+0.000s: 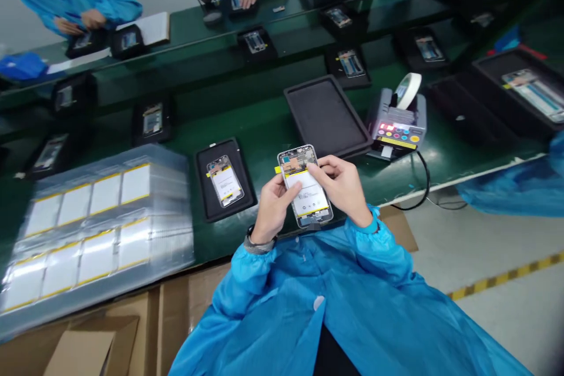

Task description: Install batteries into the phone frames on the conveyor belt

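Between my two hands is an open phone body (pixel 305 187), its white battery with yellow edges facing up and circuit parts showing at the top. My left hand (pixel 274 202) grips its left side, the thumb lying on the battery. My right hand (pixel 346 188) holds the upper right edge, thumb near the battery's top. A yellow tab sticks out at the phone's upper left. To the left, a second open phone (pixel 224 182) with a battery lies in a black tray (pixel 203 207). Farther left stands a clear plastic tray stack (pixel 171 211) with several white batteries (pixel 104 192).
Behind my hands lies a bare black tray (pixel 328 114). A grey tape dispenser (pixel 399 123) with a white roll stands right of it, its cable hanging over the edge. Phones in black trays line the green bench (pixel 189 106). Co-workers in blue sit opposite. Cardboard boxes (pixel 171 323) are below.
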A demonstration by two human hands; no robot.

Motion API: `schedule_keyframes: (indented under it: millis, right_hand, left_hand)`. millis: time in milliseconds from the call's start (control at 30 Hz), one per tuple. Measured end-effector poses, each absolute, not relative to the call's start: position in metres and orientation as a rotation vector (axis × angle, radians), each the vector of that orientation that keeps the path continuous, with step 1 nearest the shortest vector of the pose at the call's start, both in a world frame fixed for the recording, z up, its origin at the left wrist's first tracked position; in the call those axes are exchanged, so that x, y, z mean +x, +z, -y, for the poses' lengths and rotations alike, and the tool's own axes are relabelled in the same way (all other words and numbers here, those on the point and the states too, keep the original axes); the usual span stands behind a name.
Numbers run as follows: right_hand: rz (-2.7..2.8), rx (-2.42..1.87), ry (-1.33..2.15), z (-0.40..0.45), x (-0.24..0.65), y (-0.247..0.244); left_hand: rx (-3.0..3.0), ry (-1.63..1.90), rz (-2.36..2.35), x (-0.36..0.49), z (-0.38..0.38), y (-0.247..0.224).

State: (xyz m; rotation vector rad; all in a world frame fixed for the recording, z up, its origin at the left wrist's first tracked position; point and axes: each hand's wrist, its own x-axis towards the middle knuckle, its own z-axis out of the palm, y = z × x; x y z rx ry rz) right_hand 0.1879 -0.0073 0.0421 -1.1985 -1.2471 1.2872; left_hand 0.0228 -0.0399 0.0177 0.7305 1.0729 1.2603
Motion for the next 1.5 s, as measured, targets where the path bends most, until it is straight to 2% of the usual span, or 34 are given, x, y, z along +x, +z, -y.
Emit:
schedule_keyframes:
  millis: [67, 200, 267, 400, 900, 1200, 1500]
  right_hand:
    - [1.171, -1.292, 1.160, 0.010, 0.220, 0.039]
    - [0.786, -1.510, 0.682, 0.004, 0.288, 0.010]
    - [0.699, -1.553, 0.632, -0.005, 0.308, -0.007]
    - [0.674, -1.569, 0.692, -0.023, 0.311, -0.023]
    - [0.648, -1.653, 0.762, -0.026, 0.300, 0.000]
    - [0.663, -1.640, 0.744, -0.017, 0.304, -0.007]
    - [1.042, -1.321, 1.267, 0.041, 0.213, 0.028]
  left_hand:
    - [0.696, 1.229, -1.089, 0.018, 0.039, 0.015]
    - [0.649, 1.316, -1.122, 0.010, 0.030, 0.012]
    - [0.648, 1.372, -1.131, 0.009, 0.026, 0.013]
    - [0.675, 1.381, -1.133, 0.011, 0.023, 0.016]
    - [0.675, 1.423, -1.104, 0.000, 0.018, 0.014]
    - [0.699, 1.455, -1.082, -0.004, 0.010, 0.014]
    - [0.754, 1.497, -1.075, 0.004, 0.003, 0.012]
